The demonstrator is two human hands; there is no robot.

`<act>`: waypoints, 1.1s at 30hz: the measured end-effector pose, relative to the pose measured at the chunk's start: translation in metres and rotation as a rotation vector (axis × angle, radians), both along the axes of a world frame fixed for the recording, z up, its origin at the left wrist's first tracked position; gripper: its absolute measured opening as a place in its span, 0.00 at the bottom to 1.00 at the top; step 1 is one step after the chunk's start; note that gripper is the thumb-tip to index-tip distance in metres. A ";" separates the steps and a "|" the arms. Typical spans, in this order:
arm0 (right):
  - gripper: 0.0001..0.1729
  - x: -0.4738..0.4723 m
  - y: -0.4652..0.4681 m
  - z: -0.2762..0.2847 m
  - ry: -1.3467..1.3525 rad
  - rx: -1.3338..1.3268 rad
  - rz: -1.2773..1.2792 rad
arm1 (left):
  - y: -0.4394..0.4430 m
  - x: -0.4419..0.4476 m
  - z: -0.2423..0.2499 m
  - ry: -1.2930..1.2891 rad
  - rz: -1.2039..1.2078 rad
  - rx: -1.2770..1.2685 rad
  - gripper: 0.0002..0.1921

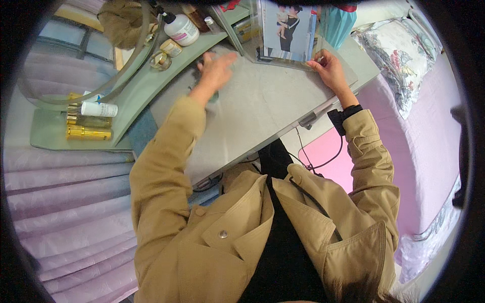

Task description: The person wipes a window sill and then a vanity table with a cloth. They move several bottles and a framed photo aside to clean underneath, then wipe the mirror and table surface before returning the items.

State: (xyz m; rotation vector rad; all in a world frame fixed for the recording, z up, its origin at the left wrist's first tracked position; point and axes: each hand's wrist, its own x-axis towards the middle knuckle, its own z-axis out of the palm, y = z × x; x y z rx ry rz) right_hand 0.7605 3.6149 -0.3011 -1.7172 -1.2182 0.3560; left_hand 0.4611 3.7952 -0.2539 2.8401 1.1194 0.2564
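My left hand point(216, 70) is over the grey desktop point(261, 89), beside the curved green shelf, blurred with its fingers apart. A grey blurred patch point(227, 53) shows around its fingertips, and I cannot tell whether it is a cloth. With thumb and fingers, my right hand point(329, 71) grips the lower right corner of a clear-edged photo frame point(290, 28). The frame stands at the back of the desk and holds a picture of an adult carrying a child.
A white pump bottle point(182, 30), small jars point(161, 60) and gold tubes point(89, 132) stand or lie on the green shelf point(140, 100) before a round mirror point(85, 100). A turquoise vase point(338, 26) is behind my right hand. On the right are a bed point(403, 132) and pillow point(401, 57); cables point(310, 166) hang below.
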 end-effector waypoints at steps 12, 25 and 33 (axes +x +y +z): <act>0.16 -0.005 -0.015 0.007 -0.051 -0.032 0.005 | -0.060 -0.134 -0.003 -0.127 -0.113 -0.014 0.33; 0.16 0.004 -0.010 -0.006 0.060 0.041 0.041 | 0.082 0.041 -0.059 0.043 0.646 -0.052 0.23; 0.17 0.017 -0.011 0.001 0.011 0.040 0.029 | 0.117 0.075 -0.066 0.032 0.492 -0.046 0.19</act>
